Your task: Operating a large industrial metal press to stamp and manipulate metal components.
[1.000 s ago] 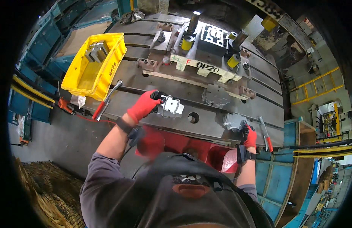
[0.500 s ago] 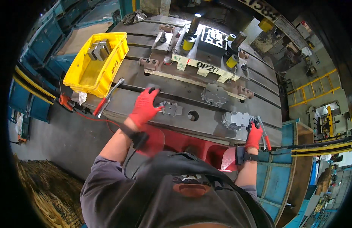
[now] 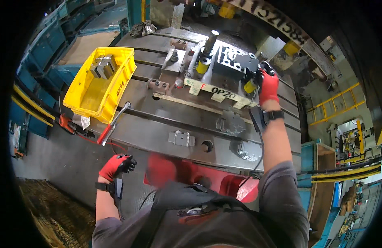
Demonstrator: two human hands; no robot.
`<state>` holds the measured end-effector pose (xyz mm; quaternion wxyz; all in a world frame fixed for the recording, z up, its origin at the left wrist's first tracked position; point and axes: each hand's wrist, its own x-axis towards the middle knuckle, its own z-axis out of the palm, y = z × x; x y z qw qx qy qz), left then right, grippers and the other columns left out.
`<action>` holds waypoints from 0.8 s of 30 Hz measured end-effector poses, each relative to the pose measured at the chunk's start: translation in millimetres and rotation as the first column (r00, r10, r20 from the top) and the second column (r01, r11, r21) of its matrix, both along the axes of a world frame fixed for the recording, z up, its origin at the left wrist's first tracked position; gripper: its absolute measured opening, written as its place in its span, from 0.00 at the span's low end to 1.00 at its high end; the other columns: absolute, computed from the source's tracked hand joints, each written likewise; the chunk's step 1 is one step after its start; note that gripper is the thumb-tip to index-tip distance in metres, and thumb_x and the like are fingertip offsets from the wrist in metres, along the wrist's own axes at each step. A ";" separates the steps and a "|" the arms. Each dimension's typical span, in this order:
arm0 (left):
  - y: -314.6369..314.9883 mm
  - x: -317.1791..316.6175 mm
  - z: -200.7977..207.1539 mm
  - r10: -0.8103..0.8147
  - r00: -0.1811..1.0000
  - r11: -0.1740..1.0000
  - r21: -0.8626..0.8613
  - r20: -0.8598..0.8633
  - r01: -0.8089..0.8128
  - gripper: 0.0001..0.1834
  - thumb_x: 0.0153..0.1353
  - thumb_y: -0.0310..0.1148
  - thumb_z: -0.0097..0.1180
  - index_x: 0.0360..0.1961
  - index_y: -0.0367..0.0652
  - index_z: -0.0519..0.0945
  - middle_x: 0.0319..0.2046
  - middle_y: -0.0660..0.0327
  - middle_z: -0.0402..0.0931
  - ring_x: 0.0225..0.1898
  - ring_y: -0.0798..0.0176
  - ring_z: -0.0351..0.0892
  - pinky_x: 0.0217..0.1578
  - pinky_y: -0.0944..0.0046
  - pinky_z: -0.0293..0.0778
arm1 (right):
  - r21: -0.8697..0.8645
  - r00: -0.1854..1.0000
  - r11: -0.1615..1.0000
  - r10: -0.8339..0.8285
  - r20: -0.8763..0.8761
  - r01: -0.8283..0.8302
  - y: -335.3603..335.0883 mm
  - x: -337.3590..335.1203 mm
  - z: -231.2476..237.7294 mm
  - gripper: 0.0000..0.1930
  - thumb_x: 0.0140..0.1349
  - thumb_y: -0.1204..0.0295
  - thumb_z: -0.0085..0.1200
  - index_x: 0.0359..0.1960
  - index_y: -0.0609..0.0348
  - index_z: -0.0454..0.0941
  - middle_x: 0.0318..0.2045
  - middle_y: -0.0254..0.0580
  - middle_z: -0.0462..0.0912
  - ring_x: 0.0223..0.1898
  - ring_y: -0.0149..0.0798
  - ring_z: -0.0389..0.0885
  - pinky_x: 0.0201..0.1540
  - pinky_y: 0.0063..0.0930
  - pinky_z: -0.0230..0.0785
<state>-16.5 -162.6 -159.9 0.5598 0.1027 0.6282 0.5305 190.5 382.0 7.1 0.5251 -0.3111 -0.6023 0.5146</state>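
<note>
My right hand, in a red glove with black fingertips, reaches to the right end of the die. Its fingers pinch the edge of a flat grey metal plate, which lies partly over the die's patterned top. My left hand hangs off the table's front edge at the left, fingers curled with nothing seen in them. A formed metal part lies alone on the table near the front. To its right stand a stack of grey plates and another flat pile before the die.
A yellow bin holding several metal blocks stands at the left, with a red-handled wrench beside it. Dark posts with yellow collars rise from the die. The slotted steel table has a round hole near its front edge.
My right hand has gone from the plate stack up to the die and now holds a plate there. My left hand has left the formed part, dropped left past the table edge and curled.
</note>
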 end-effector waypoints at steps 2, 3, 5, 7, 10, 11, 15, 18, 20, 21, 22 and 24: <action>-21.5 2.0 -49.2 -0.022 0.889 0.997 0.061 -0.457 0.056 0.17 0.63 0.41 0.48 0.35 0.37 0.79 0.28 0.61 0.80 0.27 0.65 0.79 0.30 0.68 0.73 | -0.032 1.000 0.999 0.007 -0.001 -0.007 36.2 -33.0 -13.0 0.10 0.53 0.77 0.56 0.39 0.60 0.78 0.30 0.32 0.81 0.28 0.26 0.74 0.32 0.22 0.68; -28.8 2.7 -73.7 0.115 0.971 0.993 0.053 -0.208 -0.107 0.16 0.62 0.41 0.49 0.35 0.38 0.79 0.29 0.60 0.80 0.27 0.62 0.79 0.30 0.66 0.73 | -0.032 0.998 0.998 0.061 -0.029 -0.062 53.8 -45.9 -21.8 0.10 0.53 0.76 0.57 0.38 0.60 0.78 0.30 0.33 0.81 0.27 0.26 0.74 0.31 0.22 0.68; -67.5 -0.1 -150.4 -0.057 0.673 0.997 -0.073 -0.737 0.005 0.14 0.60 0.41 0.51 0.37 0.42 0.78 0.28 0.56 0.79 0.28 0.57 0.79 0.30 0.62 0.73 | 0.014 0.972 0.996 -0.087 0.217 0.086 65.6 -74.3 -27.0 0.13 0.49 0.70 0.60 0.37 0.61 0.79 0.31 0.37 0.82 0.29 0.31 0.77 0.35 0.26 0.69; -74.0 -4.8 -213.4 0.358 0.928 0.934 -0.014 0.100 -0.358 0.13 0.62 0.42 0.48 0.34 0.43 0.76 0.28 0.58 0.77 0.31 0.58 0.75 0.35 0.58 0.71 | 0.241 0.802 0.927 -0.370 0.468 0.287 119.6 -55.1 -53.3 0.09 0.51 0.72 0.59 0.34 0.58 0.80 0.25 0.31 0.80 0.22 0.25 0.74 0.25 0.21 0.67; -114.0 6.0 -288.5 0.514 0.585 0.823 -0.169 0.628 -0.541 0.14 0.59 0.43 0.53 0.30 0.43 0.75 0.28 0.56 0.75 0.27 0.53 0.74 0.29 0.53 0.71 | 0.365 0.530 0.913 -0.402 0.746 0.179 64.2 -96.3 -22.4 0.21 0.50 0.58 0.60 0.42 0.58 0.77 0.36 0.42 0.82 0.37 0.41 0.80 0.40 0.33 0.70; -116.5 9.1 -294.3 0.467 0.592 0.852 -0.155 0.657 -0.500 0.14 0.59 0.44 0.53 0.31 0.44 0.75 0.29 0.56 0.75 0.27 0.52 0.74 0.29 0.53 0.71 | 0.440 0.421 0.883 -0.466 0.778 0.165 34.6 -100.3 -2.0 0.23 0.50 0.56 0.59 0.44 0.58 0.77 0.38 0.45 0.82 0.41 0.45 0.80 0.43 0.35 0.70; -73.7 -1.3 -265.9 0.541 0.572 0.834 -0.304 0.616 -0.461 0.16 0.60 0.47 0.48 0.38 0.46 0.73 0.36 0.56 0.74 0.32 0.52 0.73 0.36 0.49 0.70 | 0.553 0.257 0.830 -0.551 0.794 0.069 27.5 -90.7 7.6 0.27 0.50 0.51 0.56 0.48 0.55 0.75 0.44 0.51 0.78 0.46 0.51 0.77 0.48 0.39 0.69; -54.1 -16.9 -271.0 0.399 0.727 0.916 -0.210 0.558 -0.342 0.18 0.61 0.48 0.42 0.41 0.45 0.72 0.39 0.55 0.73 0.40 0.51 0.70 0.43 0.47 0.66 | 0.615 0.127 0.787 -0.615 0.778 0.047 10.6 -94.6 12.4 0.24 0.51 0.50 0.55 0.46 0.49 0.76 0.52 0.53 0.71 0.52 0.53 0.70 0.52 0.43 0.63; -50.9 -28.1 -292.5 0.246 0.834 0.969 -0.099 0.493 -0.228 0.19 0.62 0.48 0.38 0.43 0.45 0.70 0.41 0.54 0.73 0.46 0.51 0.68 0.48 0.46 0.63 | 0.602 0.112 0.796 -0.605 0.789 0.059 7.6 -100.1 13.2 0.21 0.50 0.51 0.56 0.44 0.45 0.77 0.56 0.50 0.66 0.54 0.53 0.65 0.54 0.47 0.59; -47.2 -31.0 -296.6 0.208 0.854 0.978 -0.071 0.477 -0.199 0.20 0.62 0.48 0.36 0.44 0.45 0.70 0.41 0.54 0.72 0.49 0.50 0.67 0.50 0.45 0.62 | 0.640 0.159 0.766 -0.641 0.751 0.059 5.8 -102.7 11.3 0.21 0.49 0.51 0.56 0.44 0.45 0.77 0.55 0.49 0.66 0.54 0.53 0.66 0.53 0.46 0.59; -38.3 -29.2 -287.0 0.222 0.853 0.974 -0.068 0.472 -0.215 0.20 0.62 0.48 0.37 0.44 0.44 0.70 0.42 0.54 0.72 0.48 0.49 0.67 0.49 0.45 0.63 | 0.682 0.198 0.728 -0.680 0.706 0.069 4.4 -101.9 9.1 0.21 0.48 0.52 0.57 0.43 0.45 0.77 0.53 0.49 0.67 0.53 0.52 0.66 0.52 0.46 0.60; -24.7 -24.9 -268.7 0.255 0.849 0.965 -0.067 0.463 -0.254 0.19 0.62 0.47 0.40 0.45 0.44 0.70 0.42 0.54 0.72 0.47 0.47 0.69 0.47 0.44 0.65 | 0.837 0.315 0.546 -0.801 0.509 0.038 2.1 -98.3 -1.2 0.21 0.46 0.54 0.58 0.42 0.45 0.77 0.52 0.46 0.67 0.50 0.51 0.67 0.51 0.46 0.60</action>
